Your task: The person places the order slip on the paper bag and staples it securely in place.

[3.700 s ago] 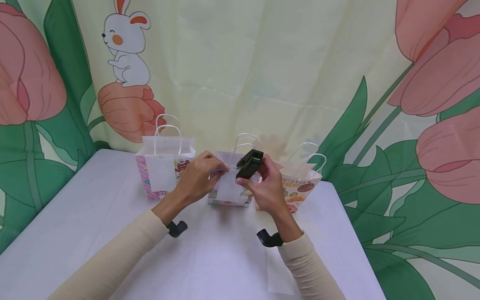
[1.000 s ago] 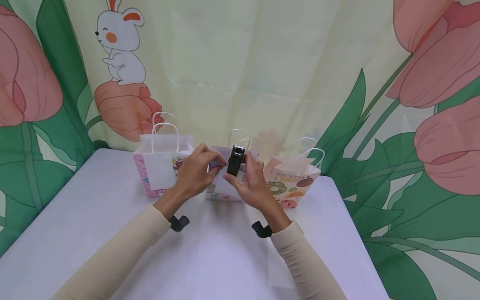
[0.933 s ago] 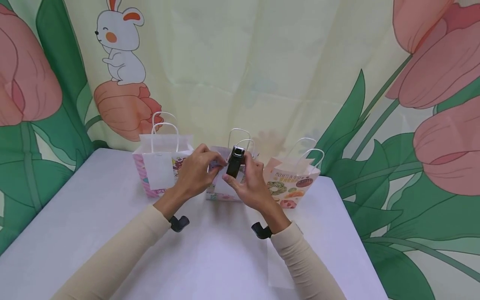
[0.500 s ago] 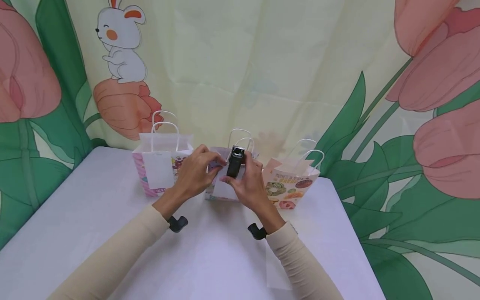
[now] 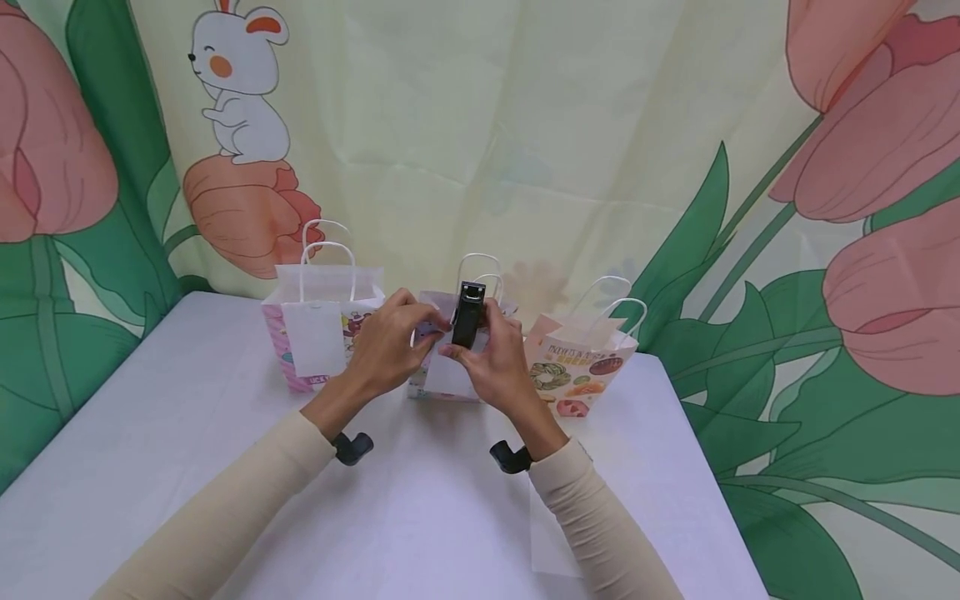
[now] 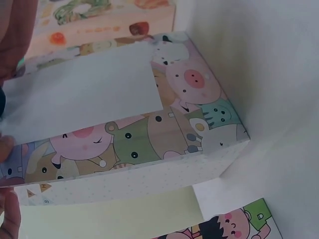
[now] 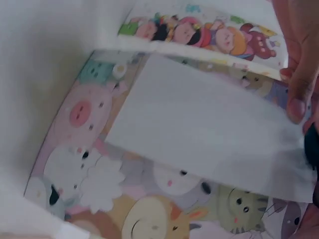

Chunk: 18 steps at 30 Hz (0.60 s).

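Observation:
My right hand (image 5: 498,358) grips a black stapler (image 5: 468,317), thumb on the near side, at the top edge of the middle paper bag (image 6: 139,139). Beside it, my left hand (image 5: 393,342) pinches that top edge with thumb and fingertips. A blank white paper (image 7: 199,129) lies flat against the bag's front, over printed cartoon animals. Its upper end runs up to the stapler and fingers. Both wrist views catch only the fingers and a dark bit of the stapler at the frame's side; the stapler's jaws are hidden.
To the left stands a pink-sided bag (image 5: 277,333) with a white paper (image 5: 313,337) on its front. A peach food-print bag (image 5: 577,371) leans at the right. Near my right sleeve, a white sheet (image 5: 551,537) lies on the white tablecloth (image 5: 420,517). A printed curtain (image 5: 585,150) hangs behind.
Since the oldest frame, the stapler has moved left toward my left hand and turned more upright. Over the last second it has barely shifted; my left hand keeps its pinch.

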Each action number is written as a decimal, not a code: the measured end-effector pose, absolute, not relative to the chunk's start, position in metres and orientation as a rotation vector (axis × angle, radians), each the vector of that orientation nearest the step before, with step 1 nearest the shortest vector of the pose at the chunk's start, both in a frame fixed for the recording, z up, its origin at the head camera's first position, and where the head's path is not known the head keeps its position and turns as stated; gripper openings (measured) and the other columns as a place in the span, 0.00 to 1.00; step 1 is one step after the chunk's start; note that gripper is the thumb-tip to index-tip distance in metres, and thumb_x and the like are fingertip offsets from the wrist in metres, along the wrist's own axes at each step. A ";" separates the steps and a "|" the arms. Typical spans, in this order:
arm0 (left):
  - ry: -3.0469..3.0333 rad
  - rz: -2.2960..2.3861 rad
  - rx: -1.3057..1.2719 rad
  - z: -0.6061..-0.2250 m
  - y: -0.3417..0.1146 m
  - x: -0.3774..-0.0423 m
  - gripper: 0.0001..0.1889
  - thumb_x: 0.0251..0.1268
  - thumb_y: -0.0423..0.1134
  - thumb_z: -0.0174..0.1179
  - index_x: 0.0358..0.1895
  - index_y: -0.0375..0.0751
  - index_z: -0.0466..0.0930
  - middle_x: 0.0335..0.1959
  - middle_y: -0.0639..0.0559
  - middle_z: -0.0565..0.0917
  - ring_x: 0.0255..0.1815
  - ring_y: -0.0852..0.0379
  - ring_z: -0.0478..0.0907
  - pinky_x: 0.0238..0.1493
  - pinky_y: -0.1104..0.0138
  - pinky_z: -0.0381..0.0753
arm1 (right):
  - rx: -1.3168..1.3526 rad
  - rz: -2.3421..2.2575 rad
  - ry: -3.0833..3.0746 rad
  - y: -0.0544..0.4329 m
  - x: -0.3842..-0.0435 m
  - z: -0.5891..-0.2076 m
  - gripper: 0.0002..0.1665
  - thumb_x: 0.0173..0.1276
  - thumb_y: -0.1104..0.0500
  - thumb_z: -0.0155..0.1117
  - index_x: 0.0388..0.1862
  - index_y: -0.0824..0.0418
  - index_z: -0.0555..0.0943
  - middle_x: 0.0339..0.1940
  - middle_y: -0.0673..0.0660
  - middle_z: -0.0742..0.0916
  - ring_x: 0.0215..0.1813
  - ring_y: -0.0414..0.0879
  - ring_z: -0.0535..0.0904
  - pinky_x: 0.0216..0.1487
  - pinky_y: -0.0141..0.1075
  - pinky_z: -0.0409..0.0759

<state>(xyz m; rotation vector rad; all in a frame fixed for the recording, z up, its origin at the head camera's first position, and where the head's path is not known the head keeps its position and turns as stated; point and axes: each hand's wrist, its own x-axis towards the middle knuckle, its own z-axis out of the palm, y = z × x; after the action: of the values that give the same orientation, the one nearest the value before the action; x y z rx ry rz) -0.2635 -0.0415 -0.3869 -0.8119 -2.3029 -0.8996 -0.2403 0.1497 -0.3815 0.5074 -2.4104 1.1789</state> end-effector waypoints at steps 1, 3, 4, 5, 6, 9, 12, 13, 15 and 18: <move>-2.304 -0.899 -0.815 -0.387 -0.042 -0.263 0.10 0.61 0.31 0.77 0.45 0.42 0.91 0.37 0.50 0.91 0.40 0.55 0.75 0.37 0.64 0.80 | 0.500 1.199 -2.399 0.149 -0.240 -0.382 0.41 0.55 0.56 0.86 0.64 0.60 0.75 0.49 0.60 0.92 0.54 0.55 0.87 0.67 0.53 0.68; -2.307 -0.898 -0.818 -0.388 -0.042 -0.262 0.10 0.62 0.31 0.77 0.45 0.42 0.91 0.37 0.51 0.91 0.40 0.55 0.75 0.37 0.64 0.80 | 0.494 1.239 -2.369 0.149 -0.240 -0.383 0.39 0.54 0.57 0.87 0.62 0.60 0.77 0.48 0.59 0.92 0.52 0.54 0.88 0.67 0.52 0.73; -2.309 -0.898 -0.817 -0.388 -0.042 -0.262 0.10 0.62 0.31 0.77 0.45 0.42 0.91 0.37 0.51 0.90 0.40 0.55 0.75 0.37 0.64 0.80 | 0.492 1.261 -2.352 0.148 -0.240 -0.383 0.39 0.54 0.57 0.87 0.62 0.60 0.77 0.47 0.59 0.92 0.52 0.53 0.89 0.67 0.52 0.75; -2.312 -0.898 -0.815 -0.388 -0.042 -0.261 0.10 0.62 0.31 0.77 0.45 0.42 0.91 0.36 0.51 0.90 0.40 0.55 0.75 0.37 0.64 0.80 | 0.492 1.285 -2.336 0.148 -0.240 -0.384 0.38 0.54 0.58 0.87 0.61 0.60 0.78 0.47 0.59 0.92 0.51 0.53 0.89 0.66 0.51 0.77; -2.315 -0.898 -0.815 -0.388 -0.042 -0.261 0.10 0.62 0.31 0.77 0.45 0.42 0.91 0.36 0.51 0.90 0.40 0.55 0.75 0.37 0.64 0.80 | 0.493 1.308 -2.320 0.147 -0.240 -0.384 0.37 0.54 0.58 0.87 0.61 0.60 0.79 0.47 0.58 0.92 0.51 0.52 0.90 0.65 0.51 0.80; -2.324 -0.894 -0.816 -0.388 -0.043 -0.260 0.10 0.61 0.31 0.77 0.45 0.42 0.91 0.37 0.51 0.90 0.40 0.55 0.75 0.37 0.64 0.80 | 0.477 1.350 -2.294 0.147 -0.240 -0.385 0.37 0.54 0.57 0.88 0.60 0.60 0.80 0.47 0.57 0.92 0.50 0.50 0.91 0.64 0.50 0.83; -2.329 -0.896 -0.816 -0.386 -0.042 -0.261 0.10 0.61 0.30 0.77 0.45 0.42 0.91 0.37 0.50 0.90 0.39 0.54 0.75 0.37 0.63 0.81 | 0.444 1.371 -2.289 0.147 -0.241 -0.384 0.38 0.54 0.54 0.88 0.62 0.60 0.80 0.49 0.57 0.93 0.51 0.50 0.91 0.64 0.49 0.85; -2.329 -0.898 -0.816 -0.386 -0.042 -0.261 0.10 0.61 0.30 0.77 0.45 0.42 0.91 0.37 0.50 0.89 0.39 0.54 0.75 0.37 0.63 0.81 | 0.437 1.374 -2.290 0.147 -0.241 -0.382 0.38 0.54 0.53 0.88 0.62 0.59 0.80 0.49 0.57 0.93 0.52 0.50 0.91 0.64 0.49 0.85; -2.334 -0.910 -0.812 -0.384 -0.042 -0.262 0.11 0.61 0.30 0.76 0.46 0.42 0.91 0.37 0.49 0.88 0.40 0.54 0.75 0.37 0.63 0.80 | 0.427 1.361 -2.303 0.148 -0.242 -0.380 0.38 0.55 0.52 0.88 0.62 0.59 0.80 0.49 0.57 0.93 0.51 0.50 0.92 0.63 0.49 0.86; -2.344 -0.931 -0.803 -0.384 -0.042 -0.261 0.10 0.61 0.30 0.76 0.46 0.42 0.92 0.37 0.49 0.87 0.40 0.54 0.74 0.37 0.63 0.79 | 0.438 1.314 -2.351 0.150 -0.242 -0.378 0.38 0.54 0.51 0.88 0.61 0.59 0.80 0.48 0.57 0.93 0.51 0.50 0.91 0.60 0.49 0.86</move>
<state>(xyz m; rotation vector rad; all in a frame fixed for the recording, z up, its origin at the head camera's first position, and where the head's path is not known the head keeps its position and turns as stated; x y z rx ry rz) -0.2610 -0.0424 -0.3836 -0.8032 -2.3440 -0.9306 -0.2422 0.1497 -0.3779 0.4378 -2.3508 1.3138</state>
